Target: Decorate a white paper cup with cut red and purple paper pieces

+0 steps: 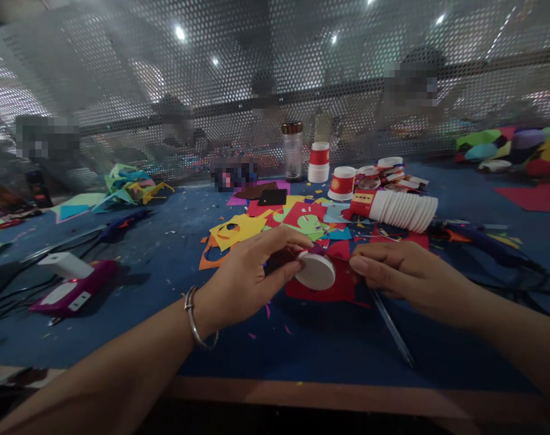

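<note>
Left hand (250, 275): Curled nearly closed, a silver bracelet (188, 302) at its wrist, it pinches a white disc by the edge between thumb and fingers.
White disc (318, 272): Held over the red sheet (345, 290), flat face toward the camera.
Right hand (404, 272): Poised by the red sheet's right side, thumb against bent fingers; whether they grip anything cannot be told.
Pen-like stick (395, 332): Slants to the right of the red sheet, upper end near the right hand.
Yellow cut-out (252, 229): Lies beyond the red sheet, to its left.
Toppled cup stack (404, 210): Rests beyond the red sheet, to its right.
</note>
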The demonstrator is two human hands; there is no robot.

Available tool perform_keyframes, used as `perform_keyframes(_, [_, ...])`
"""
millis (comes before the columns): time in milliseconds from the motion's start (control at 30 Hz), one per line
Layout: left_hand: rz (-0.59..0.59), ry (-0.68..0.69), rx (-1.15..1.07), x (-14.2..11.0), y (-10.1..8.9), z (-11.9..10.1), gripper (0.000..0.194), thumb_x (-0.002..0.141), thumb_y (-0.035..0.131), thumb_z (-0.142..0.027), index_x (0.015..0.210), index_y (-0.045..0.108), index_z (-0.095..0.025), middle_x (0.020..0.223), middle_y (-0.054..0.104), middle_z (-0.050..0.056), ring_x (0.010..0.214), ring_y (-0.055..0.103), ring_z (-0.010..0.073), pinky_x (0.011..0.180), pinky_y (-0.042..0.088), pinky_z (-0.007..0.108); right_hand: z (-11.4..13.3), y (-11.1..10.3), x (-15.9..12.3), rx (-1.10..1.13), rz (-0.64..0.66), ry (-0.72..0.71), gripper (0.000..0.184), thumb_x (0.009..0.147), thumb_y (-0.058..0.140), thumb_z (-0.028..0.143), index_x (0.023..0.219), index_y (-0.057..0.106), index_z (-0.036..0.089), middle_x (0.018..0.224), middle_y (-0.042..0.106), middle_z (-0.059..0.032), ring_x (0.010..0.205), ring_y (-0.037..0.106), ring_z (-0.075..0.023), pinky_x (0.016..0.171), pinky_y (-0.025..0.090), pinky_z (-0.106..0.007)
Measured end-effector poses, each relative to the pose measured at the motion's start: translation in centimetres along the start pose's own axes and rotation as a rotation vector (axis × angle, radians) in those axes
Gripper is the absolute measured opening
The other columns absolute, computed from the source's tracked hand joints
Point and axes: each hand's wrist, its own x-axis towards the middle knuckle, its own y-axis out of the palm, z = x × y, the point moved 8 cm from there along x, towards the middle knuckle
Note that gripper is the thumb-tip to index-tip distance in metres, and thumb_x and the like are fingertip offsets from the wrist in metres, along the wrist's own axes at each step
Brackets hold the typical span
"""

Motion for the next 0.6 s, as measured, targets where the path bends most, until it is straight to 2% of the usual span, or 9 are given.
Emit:
perform_keyframes(200, [0.013,0.017,-0.008,0.0,0.4,-0.2,0.023,0.093,0.067,-0.009,0.114,0.065,-0.020,0.108,0.075,0.001,0.091,0.070,0.0084,0.084,0.057,0.018,0.7,-0.4,-0.2,-0.087,-0.077,-0.092,0.053,0.096,0.056,0.065,0.065,0.050,0.022,0.057,0.036,0.0061,0.050,0.031,-0.0101,0.047,0.026,-0.027])
perform_keyframes(400, [0.023,0.017,0.007,0.0,0.5,-0.1,0.024,0.094,0.068,-0.011,0.115,0.065,-0.021,0.107,0.075,0.000,0.091,0.070,0.0088,0.084,0.057,0.020,1.7,-0.4,-0.2,-0.191,-0.059,-0.108,0.052,0.099,0.049,0.062,0.067,0.053,0.022,0.058,0.041,0.0046,0.051,0.036,-0.0110,0.048,0.029,-0.027])
perform_keyframes(600, [0.033,-0.005,0.022,0.0,0.5,-0.1,0.025,0.093,0.068,-0.012,0.116,0.066,-0.023,0.107,0.075,0.000,0.092,0.070,0.0102,0.083,0.057,0.021,1.9,-0.4,-0.2,-0.177,-0.057,-0.124,0.050,0.099,0.052,0.060,0.066,0.053,0.022,0.059,0.041,0.0041,0.052,0.035,-0.0116,0.049,0.029,-0.027])
